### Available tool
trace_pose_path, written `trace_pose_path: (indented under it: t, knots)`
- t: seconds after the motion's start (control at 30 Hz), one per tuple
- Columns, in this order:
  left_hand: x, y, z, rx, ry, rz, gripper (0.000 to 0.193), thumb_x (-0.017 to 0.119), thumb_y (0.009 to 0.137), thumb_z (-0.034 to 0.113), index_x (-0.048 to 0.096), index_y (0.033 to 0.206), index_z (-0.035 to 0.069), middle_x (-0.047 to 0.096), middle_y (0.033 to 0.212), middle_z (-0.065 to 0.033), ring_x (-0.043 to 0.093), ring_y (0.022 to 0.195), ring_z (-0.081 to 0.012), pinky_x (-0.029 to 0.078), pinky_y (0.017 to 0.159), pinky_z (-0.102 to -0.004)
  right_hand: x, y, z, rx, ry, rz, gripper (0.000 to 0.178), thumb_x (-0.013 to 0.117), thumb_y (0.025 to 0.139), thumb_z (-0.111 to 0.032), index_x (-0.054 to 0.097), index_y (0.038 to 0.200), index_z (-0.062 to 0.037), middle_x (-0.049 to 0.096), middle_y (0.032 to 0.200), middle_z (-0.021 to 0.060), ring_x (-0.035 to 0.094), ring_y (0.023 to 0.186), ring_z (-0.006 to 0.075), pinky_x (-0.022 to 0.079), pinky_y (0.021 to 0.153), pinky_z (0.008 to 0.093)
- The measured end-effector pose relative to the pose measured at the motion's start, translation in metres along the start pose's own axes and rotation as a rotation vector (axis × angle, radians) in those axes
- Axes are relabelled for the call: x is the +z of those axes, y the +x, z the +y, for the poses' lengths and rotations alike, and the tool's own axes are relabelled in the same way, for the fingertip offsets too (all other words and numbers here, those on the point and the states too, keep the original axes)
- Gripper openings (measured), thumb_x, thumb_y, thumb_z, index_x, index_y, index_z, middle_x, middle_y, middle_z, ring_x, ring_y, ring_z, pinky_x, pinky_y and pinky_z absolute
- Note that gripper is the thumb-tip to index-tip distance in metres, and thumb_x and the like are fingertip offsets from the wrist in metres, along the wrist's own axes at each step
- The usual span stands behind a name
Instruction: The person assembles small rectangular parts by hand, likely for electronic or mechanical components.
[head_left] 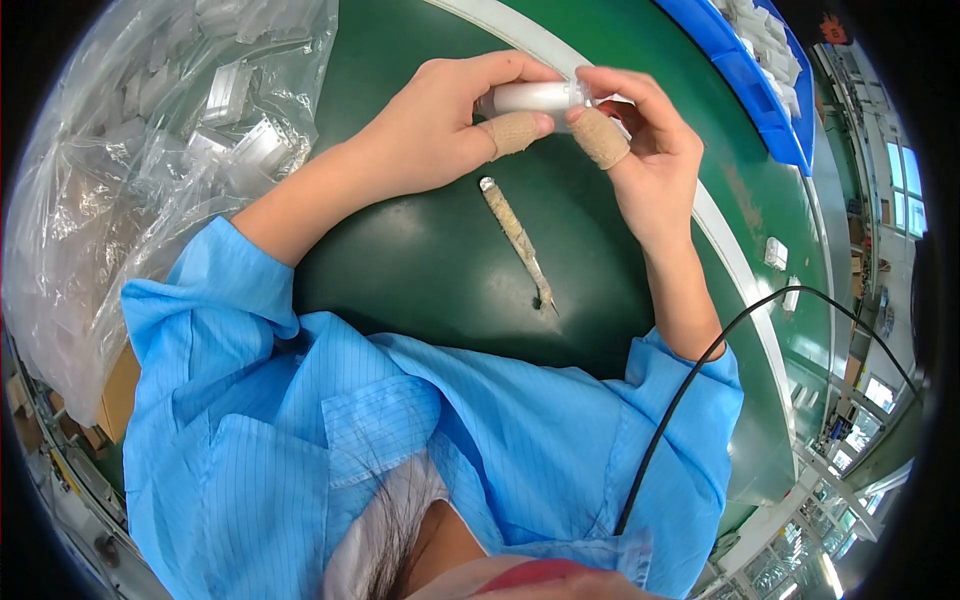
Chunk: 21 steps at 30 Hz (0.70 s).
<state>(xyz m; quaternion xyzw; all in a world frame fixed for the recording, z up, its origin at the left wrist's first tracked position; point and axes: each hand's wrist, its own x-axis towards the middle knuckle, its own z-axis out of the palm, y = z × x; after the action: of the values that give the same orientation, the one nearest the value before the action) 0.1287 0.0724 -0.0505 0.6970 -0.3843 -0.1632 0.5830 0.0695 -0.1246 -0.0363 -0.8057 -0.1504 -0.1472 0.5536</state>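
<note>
Between my two hands, near the far edge of the green work surface, lies a white cylindrical part (535,97) with a clear outer layer or end. My left hand (450,120) pinches its left end between fingers and thumb. At the right end, the thumb and fingertips of my right hand (650,140) grip it; a bit of white shows behind those fingers, too hidden to tell what it is. Both thumbs wear tan tape. Closer to my body, a slim craft knife (516,235) with a tape-wrapped handle lies on the surface, its pointed tip towards me, touched by neither hand.
A large clear plastic bag (110,250) of white parts sits at the left. Beyond a pale curved rim (740,265), a green surface carries a blue bin (775,110) of white pieces and a few loose white parts (776,253). A black cable (680,400) arches over my right sleeve.
</note>
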Motion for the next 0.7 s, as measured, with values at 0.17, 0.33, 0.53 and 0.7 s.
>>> trace_pose_path:
  t: [0.17,0.33,0.53,0.7]
  knots:
    - [0.002,-0.002,0.005,0.065,0.092,0.048,0.032,0.062,0.088,0.01,0.056,0.117,-0.001,0.064,0.103,-0.0074,0.06,0.094,-0.0116,0.049,0.083,-0.026,0.0,-0.002,-0.002,-0.003,-0.033,0.037,0.029,0.072,0.076,-0.001,0.066,0.104,-0.001,0.062,0.095,0.0057,0.057,0.086,0.0125,0.047,0.079,0.024]
    - [0.003,-0.003,0.005,0.081,0.153,0.067,0.031,0.063,0.087,0.009,0.058,0.115,-0.001,0.065,0.103,-0.0083,0.061,0.093,-0.0128,0.05,0.082,-0.026,-0.006,-0.001,-0.007,-0.039,-0.103,0.002,0.027,0.073,0.074,-0.002,0.068,0.101,-0.0025,0.063,0.091,0.005,0.058,0.08,0.0118,0.048,0.074,0.0229]
    - [0.005,-0.003,-0.001,0.036,0.027,0.028,0.034,0.064,0.086,0.007,0.058,0.118,-0.001,0.065,0.103,-0.0092,0.062,0.094,-0.0136,0.051,0.081,-0.0258,-0.012,0.0,-0.012,0.069,-0.046,-0.075,0.026,0.073,0.076,-0.004,0.069,0.101,-0.0033,0.064,0.09,0.0044,0.06,0.082,0.0125,0.05,0.076,0.0237]
    - [0.001,-0.002,0.0,0.069,0.029,0.011,0.035,0.066,0.085,0.009,0.06,0.119,0.001,0.066,0.103,-0.0092,0.063,0.091,-0.0133,0.051,0.079,-0.0259,-0.013,0.0,-0.011,0.166,-0.03,-0.08,0.023,0.074,0.077,-0.007,0.07,0.099,-0.0046,0.066,0.09,0.0043,0.063,0.084,0.0127,0.05,0.076,0.0238]
